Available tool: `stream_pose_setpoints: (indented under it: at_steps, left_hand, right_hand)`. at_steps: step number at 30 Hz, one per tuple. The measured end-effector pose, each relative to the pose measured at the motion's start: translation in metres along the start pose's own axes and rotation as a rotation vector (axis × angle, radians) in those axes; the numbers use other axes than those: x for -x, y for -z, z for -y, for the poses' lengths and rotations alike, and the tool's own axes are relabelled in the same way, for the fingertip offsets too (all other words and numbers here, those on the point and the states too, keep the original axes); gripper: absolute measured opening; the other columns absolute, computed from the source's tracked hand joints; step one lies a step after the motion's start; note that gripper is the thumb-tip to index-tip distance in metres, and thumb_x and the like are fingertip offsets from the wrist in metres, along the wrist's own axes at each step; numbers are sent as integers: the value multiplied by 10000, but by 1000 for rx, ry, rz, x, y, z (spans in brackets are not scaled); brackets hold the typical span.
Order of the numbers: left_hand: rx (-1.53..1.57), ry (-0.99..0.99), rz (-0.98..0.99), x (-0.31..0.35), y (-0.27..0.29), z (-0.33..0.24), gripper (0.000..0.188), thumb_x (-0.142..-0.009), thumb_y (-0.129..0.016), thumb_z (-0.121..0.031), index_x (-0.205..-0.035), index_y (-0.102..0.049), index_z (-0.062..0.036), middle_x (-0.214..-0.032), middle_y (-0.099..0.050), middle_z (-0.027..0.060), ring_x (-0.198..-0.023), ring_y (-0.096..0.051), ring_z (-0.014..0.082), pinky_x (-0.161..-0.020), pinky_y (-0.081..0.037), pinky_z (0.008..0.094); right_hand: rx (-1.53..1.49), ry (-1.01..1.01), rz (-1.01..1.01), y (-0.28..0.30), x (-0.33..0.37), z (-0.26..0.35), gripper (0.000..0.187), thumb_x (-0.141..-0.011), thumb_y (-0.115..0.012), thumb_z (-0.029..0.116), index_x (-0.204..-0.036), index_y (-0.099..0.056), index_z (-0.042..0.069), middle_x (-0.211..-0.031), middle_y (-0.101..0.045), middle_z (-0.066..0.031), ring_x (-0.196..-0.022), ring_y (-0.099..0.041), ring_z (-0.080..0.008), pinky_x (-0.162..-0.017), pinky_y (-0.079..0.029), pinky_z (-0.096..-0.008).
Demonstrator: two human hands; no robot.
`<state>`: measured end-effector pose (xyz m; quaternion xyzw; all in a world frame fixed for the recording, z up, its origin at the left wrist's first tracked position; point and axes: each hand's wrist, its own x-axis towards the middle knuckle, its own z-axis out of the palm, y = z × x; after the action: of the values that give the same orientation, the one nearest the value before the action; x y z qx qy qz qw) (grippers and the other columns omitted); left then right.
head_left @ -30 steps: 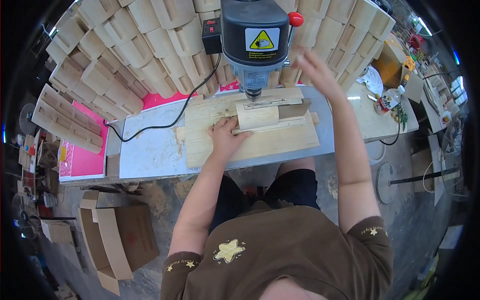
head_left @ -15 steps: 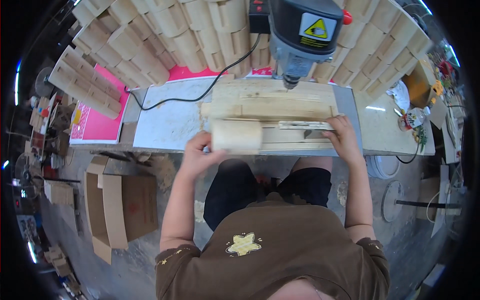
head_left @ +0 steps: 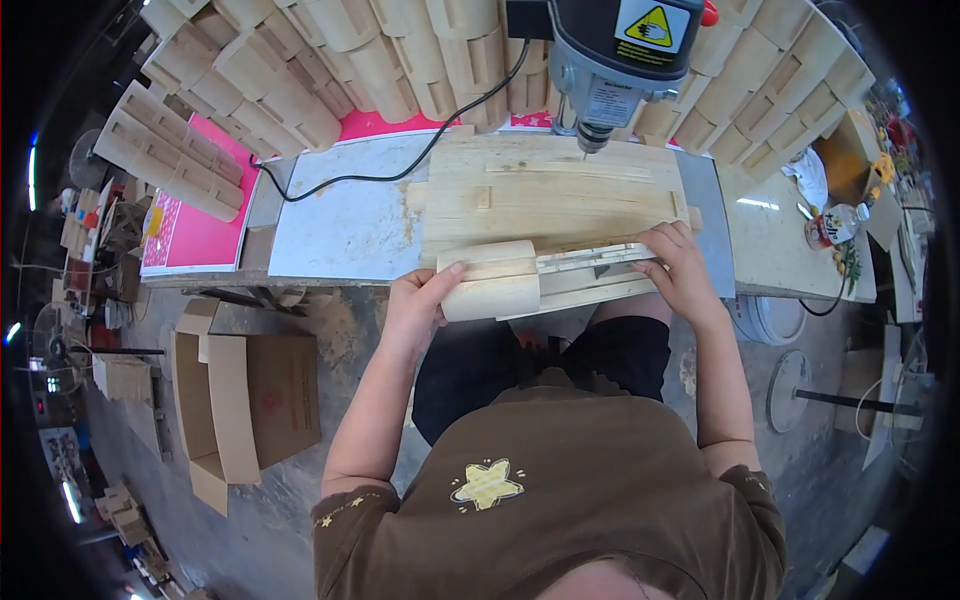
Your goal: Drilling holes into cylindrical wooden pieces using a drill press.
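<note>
At the near edge of the bench, my left hand (head_left: 418,303) grips the outer end of a pale wooden cylinder (head_left: 490,296), its thumb lying on top. A lengthwise band or slot runs along the cylinder's upper side. My right hand (head_left: 680,262) pinches the right end of a thin wooden strip (head_left: 595,258), whose left end meets the cylinder. Whether the strip enters the slot or only touches it, I cannot tell. Just beyond stands a drill press, its chuck (head_left: 594,138) above a wooden board (head_left: 570,205) fitted with several battens.
Slotted wooden cylinders (head_left: 365,75) stand stacked along the back, with more at the right (head_left: 780,80). A black cable (head_left: 385,177) curves across the bench's white sheet (head_left: 345,225). A plastic bottle (head_left: 838,226) sits at the right. On the floor at left is an open cardboard box (head_left: 262,400).
The cylinder has come slightly nearer to me and turned, so its lengthwise band now shows. My left thumb has moved onto its top. The strip now slants where it meets the cylinder.
</note>
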<state>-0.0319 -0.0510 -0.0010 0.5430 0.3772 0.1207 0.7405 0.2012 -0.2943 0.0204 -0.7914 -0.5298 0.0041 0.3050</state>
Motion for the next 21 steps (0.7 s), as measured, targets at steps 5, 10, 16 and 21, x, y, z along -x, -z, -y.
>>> stream_pose_setpoints:
  at_steps: [5,10,16,21]
  left_hand:
    - [-93,6,136,-11,-26,4,348,-781,-716,-329,-767,-630,8,-627,-579,26,-472,-473,76,-446,-366,212]
    - [-181,-349,121,-7,-62,38,485,-724,-781,-251,-1059,-550,13,-896,-589,66,-792,-551,120,-698,-447,251]
    - [-852,-993,-159,-12,-65,63,743,-568,-819,-258,-1195,-502,-16,-1065,-560,121,-996,-497,337,-896,-329,435]
    - [-1008,-1016,-247,-40,-76,58,692,-616,-784,-255,-1208,-510,-23,-1063,-573,126,-1022,-502,316,-929,-298,438]
  right_hand:
    - [6,0,-12,-3,2,0,290,-676,-690,56,-948,-593,34,-888,-562,-104,-890,-495,-313,-793,-418,-389]
    - [32,36,-118,-14,9,-6,372,-649,-712,60,-1004,-600,57,-912,-549,-117,-878,-496,-317,-783,-427,-392]
    - [21,-117,-312,-34,22,-2,488,-613,-749,6,-1068,-602,103,-1078,-487,-139,-885,-501,-315,-790,-445,-381]
    - [0,-166,-363,-39,8,-19,510,-624,-755,1,-1099,-590,90,-1108,-486,-154,-954,-513,-305,-802,-457,-369]
